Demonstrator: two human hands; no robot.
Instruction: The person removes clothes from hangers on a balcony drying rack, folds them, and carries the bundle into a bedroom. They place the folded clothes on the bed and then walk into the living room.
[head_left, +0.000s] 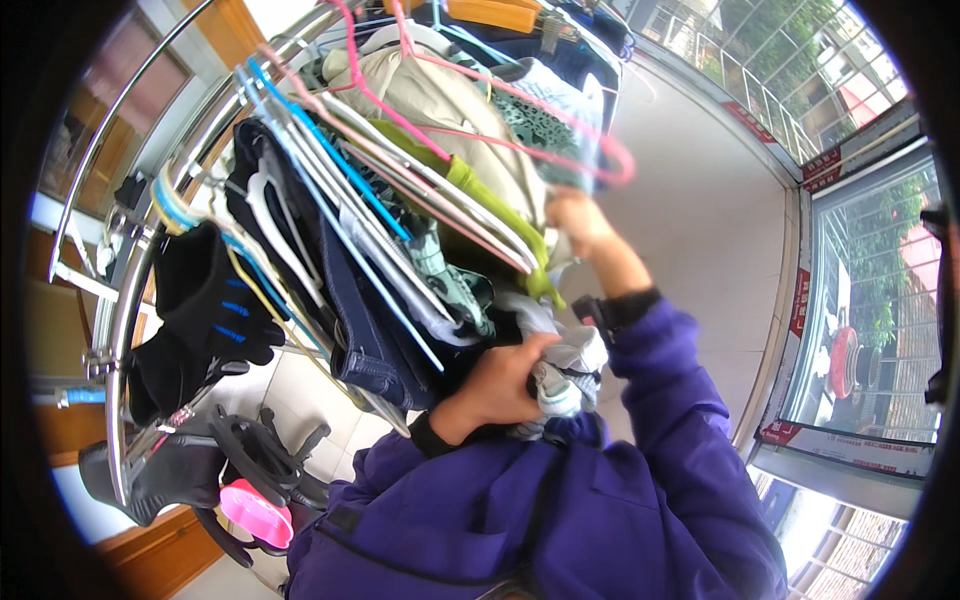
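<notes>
Bunched light and grey cloths (574, 352) are gripped in my left hand (499, 386) close to my chest. Up and to the right, my right hand (577, 221) is blurred and lies against the lower edge of a beige garment (435, 90); its fingers are partly hidden, so its grip cannot be made out. A pink hanger (525, 142) spans that garment, its rounded end just above my right hand. Left of my hands hang a green garment (472, 187), dark blue jeans (375, 360) and several white, blue and pink hangers (420, 195).
A metal clothes rack (116, 360) curves along the left, with black gloves (202, 315) hanging on it. Below it stand a black chair (157, 472) and a pink plastic item (255, 514). Tiled wall (697, 217) and barred windows (862, 300) are at the right.
</notes>
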